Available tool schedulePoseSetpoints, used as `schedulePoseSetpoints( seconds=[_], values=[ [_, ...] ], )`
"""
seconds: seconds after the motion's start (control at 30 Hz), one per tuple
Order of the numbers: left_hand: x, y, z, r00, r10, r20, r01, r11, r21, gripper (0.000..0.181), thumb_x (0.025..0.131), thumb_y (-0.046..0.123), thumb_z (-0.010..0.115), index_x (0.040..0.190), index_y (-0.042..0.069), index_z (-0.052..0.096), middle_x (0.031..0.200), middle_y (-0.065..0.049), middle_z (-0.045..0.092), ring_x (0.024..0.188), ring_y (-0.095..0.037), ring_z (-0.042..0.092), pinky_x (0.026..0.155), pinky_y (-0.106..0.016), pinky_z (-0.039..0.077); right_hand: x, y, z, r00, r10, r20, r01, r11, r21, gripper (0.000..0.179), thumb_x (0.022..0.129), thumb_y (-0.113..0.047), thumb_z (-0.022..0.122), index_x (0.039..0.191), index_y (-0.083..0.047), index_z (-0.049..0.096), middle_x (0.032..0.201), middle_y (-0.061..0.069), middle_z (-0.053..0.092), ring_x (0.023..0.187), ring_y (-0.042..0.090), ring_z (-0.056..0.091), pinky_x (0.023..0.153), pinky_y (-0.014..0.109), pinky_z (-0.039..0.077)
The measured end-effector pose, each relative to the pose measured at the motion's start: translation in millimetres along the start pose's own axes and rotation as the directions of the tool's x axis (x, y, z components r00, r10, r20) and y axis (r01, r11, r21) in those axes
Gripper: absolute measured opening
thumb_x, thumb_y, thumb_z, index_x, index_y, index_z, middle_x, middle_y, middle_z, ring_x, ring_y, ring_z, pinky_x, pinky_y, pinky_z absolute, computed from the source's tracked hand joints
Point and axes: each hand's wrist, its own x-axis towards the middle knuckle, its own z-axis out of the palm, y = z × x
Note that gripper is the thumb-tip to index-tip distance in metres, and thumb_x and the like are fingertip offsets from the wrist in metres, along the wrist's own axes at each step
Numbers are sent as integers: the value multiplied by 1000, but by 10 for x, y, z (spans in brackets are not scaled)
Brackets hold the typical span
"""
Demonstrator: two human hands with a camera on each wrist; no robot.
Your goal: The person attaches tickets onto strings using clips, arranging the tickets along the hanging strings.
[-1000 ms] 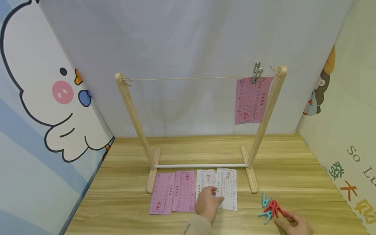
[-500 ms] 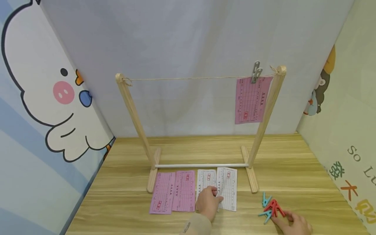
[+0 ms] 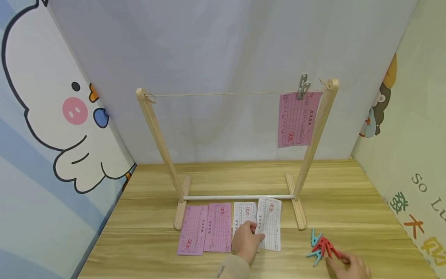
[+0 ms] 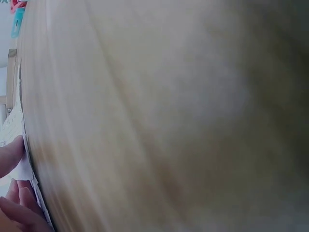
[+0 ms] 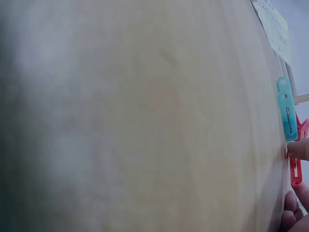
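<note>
My left hand point(image 3: 246, 242) pinches the left edge of the right-hand white printed slip point(image 3: 271, 228); in the left wrist view the thumb point(image 4: 10, 154) lies over the paper, fingers below. Another white slip point(image 3: 245, 211) lies beside it, partly hidden by this hand. At the lower right, my right hand point(image 3: 351, 265) pinches a leg of a red clothespin point(image 3: 329, 248) between thumb and finger. That pin sits in a small heap with more red and teal clothespins point(image 3: 315, 237). In the right wrist view a teal clothespin point(image 5: 287, 108) shows just above the thumb.
A wooden rack point(image 3: 158, 135) with a string point(image 3: 216, 94) stands behind the slips. A pink slip point(image 3: 296, 124) hangs at its right end under a metal clip point(image 3: 302, 90). Two pink slips point(image 3: 218, 228) lie on the table at left. Printed walls flank the table.
The right-hand white slip has shifted slightly upward and tilted in my left hand's pinch. My right hand has moved a little, and the red clothespin's leg with it.
</note>
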Motion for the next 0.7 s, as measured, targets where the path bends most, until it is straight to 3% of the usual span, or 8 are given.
schedulePoseSetpoints(
  seconds=[0.17, 0.27, 0.37, 0.43, 0.5, 0.6, 0.7],
  values=[
    [-14, -6, -11, 1000, 1, 14, -1, 1000, -8, 32, 67, 26, 87, 92, 19, 70, 75, 11, 60, 66, -7, 51, 62, -27, 40, 2, 0, -27, 999, 43, -19, -42, 998, 47, 62, 83, -43, 72, 121, 6, 62, 99, 11, 65, 91, 20, 52, 73, 30, 38],
    [-13, -13, -12, 1000, 7, 12, -7, 1000, -23, 29, 69, 30, 86, 90, 19, 69, 74, 12, 60, 65, -6, 51, 61, -26, 39, 7, -1, -40, 998, 58, -31, -52, 987, 149, 60, 83, -36, 74, 120, 11, 61, 84, 3, 64, 72, 6, 52, 63, 23, 41],
    [-8, -16, -12, 1000, 12, 9, -12, 1000, -29, 25, 74, 36, 83, 87, 21, 68, 73, 13, 58, 64, -5, 50, 61, -25, 37, -9, -11, -34, 994, 90, -64, -67, 951, 302, 56, 84, -27, 76, 118, 15, 60, 70, -12, 58, 60, -2, 47, 54, 20, 42],
    [-4, -18, -10, 1000, 13, 7, -12, 1000, -27, 22, 78, 38, 81, 84, 22, 68, 71, 13, 58, 64, -5, 49, 61, -25, 37, -26, -23, -31, 989, 122, -85, -77, 910, 407, 30, 84, -20, 76, 103, 2, 71, 64, -22, 53, 56, -4, 47, 52, 19, 41],
    [-3, -14, -15, 1000, 15, 7, -14, 1000, -26, 20, 80, 38, 79, 80, 22, 68, 69, 14, 58, 62, -5, 48, 60, -24, 36, -39, -27, -40, 986, 136, -100, -70, 869, 490, 9, 83, -15, 77, 90, -14, 71, 59, -30, 52, 55, -6, 49, 51, 18, 39],
    [4, -8, -24, 1000, 19, 9, -19, 1000, -24, 19, 81, 37, 78, 76, 22, 68, 67, 13, 58, 60, -5, 48, 58, -24, 36, -32, -31, -85, 989, 139, -48, -88, 818, 568, 29, 83, -12, 77, 79, -36, 61, 57, -34, 55, 57, -11, 53, 53, 12, 41],
    [17, 0, -41, 1000, 16, 21, -16, 1000, -24, 19, 81, 36, 78, 75, 22, 67, 66, 12, 59, 59, -5, 48, 58, -24, 36, 1, -39, -144, 988, 147, 44, -145, 797, 586, 22, 84, -20, 78, 83, -37, 63, 61, -31, 58, 62, -14, 55, 59, 9, 43]
  ],
)
